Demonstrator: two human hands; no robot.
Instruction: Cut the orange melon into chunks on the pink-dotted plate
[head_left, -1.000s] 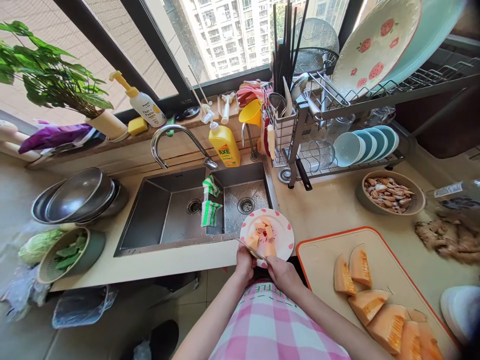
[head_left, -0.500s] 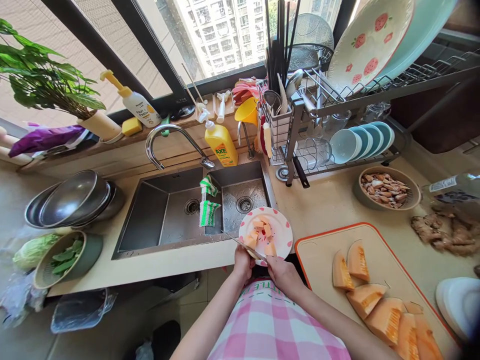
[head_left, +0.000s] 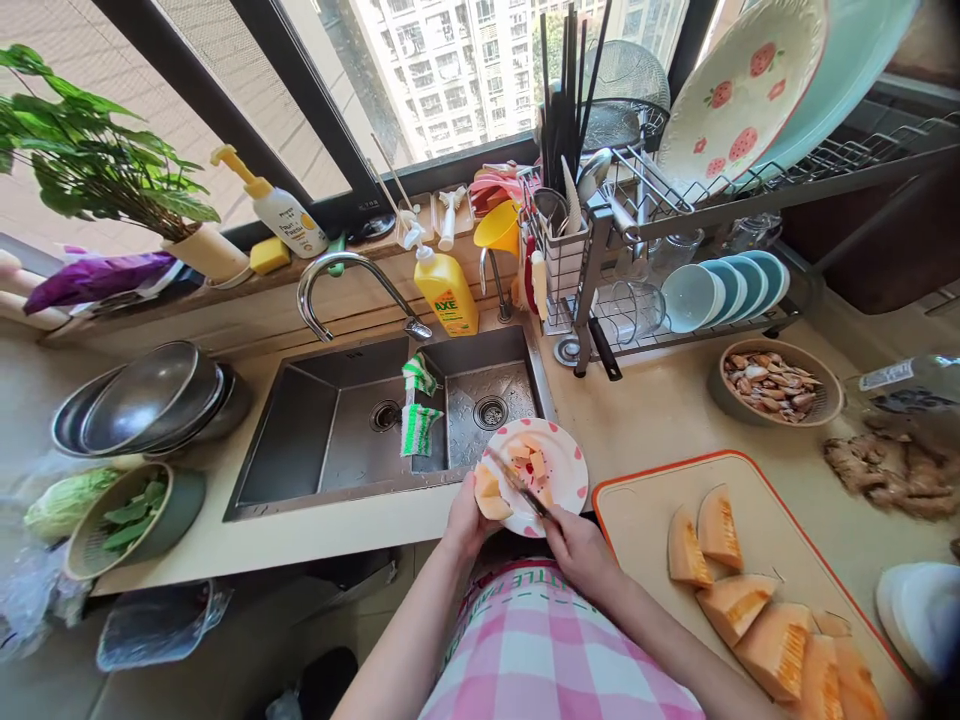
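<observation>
A white plate with pink spots sits at the counter's front edge, overlapping the right sink basin. Orange melon chunks lie on it. My left hand is closed around a melon piece at the plate's left side. In my right hand is the handle of a knife, its blade pointing up and left over the plate, close to the held melon. Several melon wedges rest on an orange-rimmed cutting board to the right.
A double sink with green-striped cloths over its divider lies ahead. Stacked pans and a basket of leaves stand left. At the right are a dish rack, a bowl of shellfish and ginger.
The knife has swung from across the plate's front-left edge to over the plate. My left hand has shifted slightly left, and the melon piece in it now shows clearly.
</observation>
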